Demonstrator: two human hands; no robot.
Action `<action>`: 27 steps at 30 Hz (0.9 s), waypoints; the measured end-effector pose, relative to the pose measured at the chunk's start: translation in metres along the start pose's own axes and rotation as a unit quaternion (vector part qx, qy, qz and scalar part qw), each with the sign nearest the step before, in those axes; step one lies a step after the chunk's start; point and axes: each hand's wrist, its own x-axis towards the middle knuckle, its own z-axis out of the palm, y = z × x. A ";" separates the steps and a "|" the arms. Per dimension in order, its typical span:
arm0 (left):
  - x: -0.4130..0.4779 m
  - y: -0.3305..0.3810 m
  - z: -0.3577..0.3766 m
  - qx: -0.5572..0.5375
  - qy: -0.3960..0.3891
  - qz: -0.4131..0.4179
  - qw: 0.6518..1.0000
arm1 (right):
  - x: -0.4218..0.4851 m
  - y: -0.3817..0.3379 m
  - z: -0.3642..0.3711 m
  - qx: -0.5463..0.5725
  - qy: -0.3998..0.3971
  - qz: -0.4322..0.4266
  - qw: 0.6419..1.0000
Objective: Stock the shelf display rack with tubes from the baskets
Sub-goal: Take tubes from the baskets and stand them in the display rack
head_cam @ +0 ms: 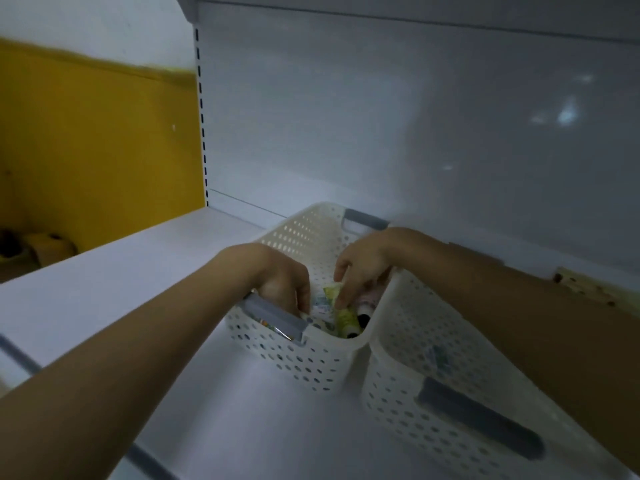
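A white perforated basket (304, 233) with grey handles stands on the white shelf (114, 282). Inside it lie several tubes: a yellow-green tube (343, 317), a pink tube (367, 303) and a pale patterned one (320, 308). My left hand (284, 285) reaches down into the basket just behind its near grey handle (275, 317), fingers curled downward; what they hold is hidden. My right hand (360, 268) is inside the basket with its fingers on the yellow-green tube. A second white basket (433, 403) stands to the right, partly under my right forearm.
The shelf's white back panel (381, 133) rises right behind the baskets, and an upper shelf edge (415, 15) hangs above. A slotted upright (202, 126) marks the left end, with a yellow wall (97, 150) beyond. The shelf's front edge (20, 355) runs at lower left.
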 end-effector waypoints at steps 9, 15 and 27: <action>-0.004 0.006 0.000 0.027 0.040 -0.013 0.999 | 0.003 -0.007 0.010 0.297 0.094 -0.015 0.950; -0.029 0.012 -0.014 -0.196 0.231 0.014 0.953 | -0.051 0.023 -0.015 0.536 0.295 -0.116 0.783; -0.057 0.180 -0.021 -0.597 0.196 0.258 0.734 | -0.229 0.125 0.053 0.646 0.373 -0.101 0.658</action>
